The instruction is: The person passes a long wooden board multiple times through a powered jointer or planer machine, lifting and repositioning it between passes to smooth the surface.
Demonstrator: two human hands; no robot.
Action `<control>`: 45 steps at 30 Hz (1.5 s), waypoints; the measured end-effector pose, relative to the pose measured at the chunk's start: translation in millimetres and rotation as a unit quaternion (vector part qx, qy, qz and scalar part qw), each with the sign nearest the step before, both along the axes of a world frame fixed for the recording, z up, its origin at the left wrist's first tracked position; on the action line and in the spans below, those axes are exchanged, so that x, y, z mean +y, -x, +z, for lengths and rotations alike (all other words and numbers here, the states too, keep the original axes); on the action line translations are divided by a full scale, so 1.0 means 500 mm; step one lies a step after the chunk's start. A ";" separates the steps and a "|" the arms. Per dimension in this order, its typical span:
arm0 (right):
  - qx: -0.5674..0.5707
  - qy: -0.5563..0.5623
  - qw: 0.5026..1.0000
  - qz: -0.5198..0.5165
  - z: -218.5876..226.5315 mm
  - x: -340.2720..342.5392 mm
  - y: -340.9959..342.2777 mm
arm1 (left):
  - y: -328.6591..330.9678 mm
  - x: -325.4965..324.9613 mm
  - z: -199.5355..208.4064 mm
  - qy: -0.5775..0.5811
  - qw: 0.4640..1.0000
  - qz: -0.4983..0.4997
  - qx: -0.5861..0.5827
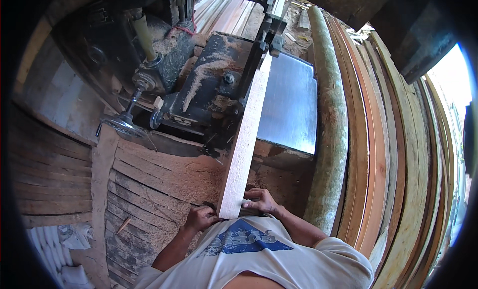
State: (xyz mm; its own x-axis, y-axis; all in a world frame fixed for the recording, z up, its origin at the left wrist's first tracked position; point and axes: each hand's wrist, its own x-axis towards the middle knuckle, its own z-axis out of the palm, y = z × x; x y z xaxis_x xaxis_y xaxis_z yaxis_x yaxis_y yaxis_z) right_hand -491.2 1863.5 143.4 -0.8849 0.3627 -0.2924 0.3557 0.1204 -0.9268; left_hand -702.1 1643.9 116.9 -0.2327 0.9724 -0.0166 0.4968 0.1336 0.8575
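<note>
On my feed, daylight at the far right burns out to white. Bluish glare sits on the metal tabletop (293,102), while the machinery (92,47) at upper left is in dim shadow. Fisheye distortion bows the planks (381,139), and black vignetting rings my view.

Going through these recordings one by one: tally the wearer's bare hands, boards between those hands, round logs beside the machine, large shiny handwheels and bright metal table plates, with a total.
Hands: 2 (left hand, right hand)
Board between them: 1
Round log: 1
Large handwheel: 1
Metal table plate: 1
Total: 6
</note>
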 end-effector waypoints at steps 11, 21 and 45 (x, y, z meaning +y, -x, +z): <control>0.049 -0.151 0.987 -0.035 -0.004 0.148 0.089 | -0.022 0.280 -0.023 -0.127 0.941 0.310 -0.037; 0.111 -0.016 0.891 -0.441 -0.071 0.244 0.192 | 0.025 0.533 0.012 -0.048 0.913 0.401 -0.063; -0.210 0.230 0.901 -0.301 -0.286 0.014 -0.102 | -0.080 -0.128 -0.082 0.277 0.912 0.256 -0.161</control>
